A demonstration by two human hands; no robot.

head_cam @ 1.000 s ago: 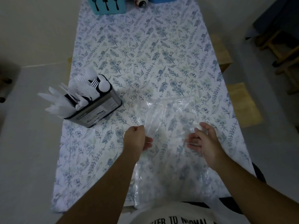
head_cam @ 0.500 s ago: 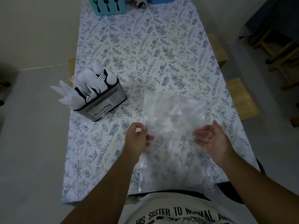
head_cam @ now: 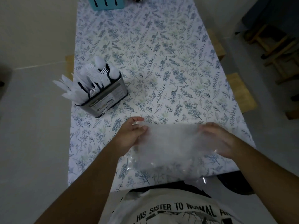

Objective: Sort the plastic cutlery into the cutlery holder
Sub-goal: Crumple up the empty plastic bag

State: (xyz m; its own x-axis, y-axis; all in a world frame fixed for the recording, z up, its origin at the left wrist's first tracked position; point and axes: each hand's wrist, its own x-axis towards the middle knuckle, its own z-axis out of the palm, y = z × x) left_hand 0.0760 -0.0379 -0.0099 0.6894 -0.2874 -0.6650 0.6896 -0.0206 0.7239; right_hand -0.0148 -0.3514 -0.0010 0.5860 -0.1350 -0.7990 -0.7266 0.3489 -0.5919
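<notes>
A metal cutlery holder (head_cam: 111, 97) stands near the table's left edge, filled with several white plastic knives, forks and spoons (head_cam: 90, 78). A clear, empty-looking plastic bag (head_cam: 169, 143) is stretched between my hands above the near part of the table. My left hand (head_cam: 131, 133) pinches the bag's left top corner. My right hand (head_cam: 218, 138) grips its right side, partly seen through the film.
A leaf-patterned cloth covers the table (head_cam: 161, 62). A teal box with cutlery symbols (head_cam: 106, 3) stands at the far edge. Wooden benches (head_cam: 241, 92) flank the right side, and wooden furniture (head_cam: 275, 46) stands further right.
Both hands lifted the bag off the table and pulled it toward me, folding it shorter. My right hand went from open beside the bag to gripping it.
</notes>
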